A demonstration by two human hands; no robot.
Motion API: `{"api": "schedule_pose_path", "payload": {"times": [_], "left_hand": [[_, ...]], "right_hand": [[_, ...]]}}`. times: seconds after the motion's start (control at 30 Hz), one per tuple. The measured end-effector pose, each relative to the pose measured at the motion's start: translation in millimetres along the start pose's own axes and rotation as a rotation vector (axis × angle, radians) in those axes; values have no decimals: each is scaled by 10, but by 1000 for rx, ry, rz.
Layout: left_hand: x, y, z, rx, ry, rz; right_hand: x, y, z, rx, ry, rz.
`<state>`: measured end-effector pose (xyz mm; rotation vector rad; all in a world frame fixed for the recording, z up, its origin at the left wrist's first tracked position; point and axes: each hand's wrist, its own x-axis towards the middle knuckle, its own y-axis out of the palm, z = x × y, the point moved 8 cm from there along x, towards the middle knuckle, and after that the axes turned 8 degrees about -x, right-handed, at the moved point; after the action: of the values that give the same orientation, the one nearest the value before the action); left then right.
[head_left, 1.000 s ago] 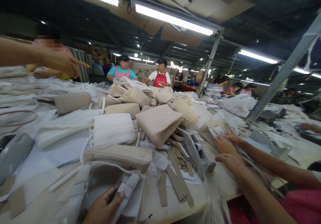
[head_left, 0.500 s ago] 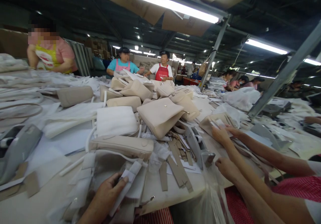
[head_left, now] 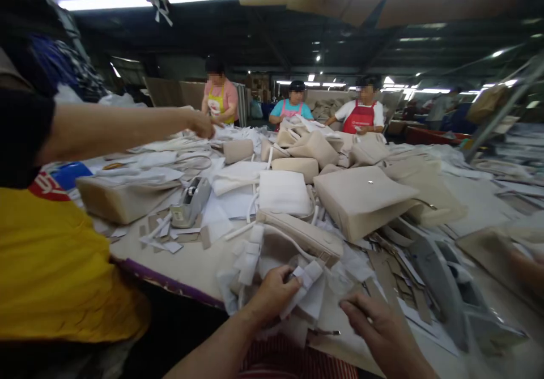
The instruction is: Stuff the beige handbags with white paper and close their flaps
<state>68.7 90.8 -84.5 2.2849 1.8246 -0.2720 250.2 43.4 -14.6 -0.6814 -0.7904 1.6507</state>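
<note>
My left hand (head_left: pixel 272 295) is closed on a folded strip of white wrapping (head_left: pixel 306 281) at the table's near edge. Close beside it on the right, my right hand (head_left: pixel 376 323) has its fingers curled and pinched at a thin sheet of the same loose wrapping; what it grips is blurred. Just beyond both hands lies a beige handbag (head_left: pixel 301 234) with a white cord handle, partly wrapped in white paper. Behind it are a white dust bag (head_left: pixel 284 193) and a larger beige flap bag (head_left: pixel 361 197).
A co-worker in a yellow top (head_left: pixel 46 260) stands close on the left, one arm (head_left: pixel 127 125) stretched over the table. Grey tape dispensers sit at the left (head_left: pixel 190 202) and right (head_left: pixel 446 285). Cardboard strips (head_left: pixel 393 280) litter the table. Three people work at the far side.
The view has swung left. The co-worker in yellow now fills the left side, the arms on the right have left the picture, and my right hand has come in beside my left.
</note>
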Motion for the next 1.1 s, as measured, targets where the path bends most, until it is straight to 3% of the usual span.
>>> {"api": "schedule_pose_path", "payload": {"times": [0.07, 0.17, 0.5, 0.63, 0.73, 0.87, 1.0, 1.1], "left_hand": [[-19, 0, -14, 6, 6, -2], [-36, 2, -59, 31, 33, 2], [-39, -3, -142, 138, 253, -47], [-57, 7, -174, 96, 241, -28], [-45, -11, -178, 48, 145, -18], [-20, -2, -113, -7, -3, 18], [-12, 14, -100, -21, -12, 23], [-20, 34, -106, -23, -10, 30]], "right_hand": [[182, 258, 212, 59, -22, 52], [381, 416, 245, 104, 17, 52], [615, 537, 92, -199, 137, -9], [616, 575, 56, -150, 152, 39], [594, 543, 63, -104, 163, -34], [566, 571, 40, 117, 151, -95], [554, 737, -94, 506, 208, 55], [532, 761, -146, 587, 246, 114]]}}
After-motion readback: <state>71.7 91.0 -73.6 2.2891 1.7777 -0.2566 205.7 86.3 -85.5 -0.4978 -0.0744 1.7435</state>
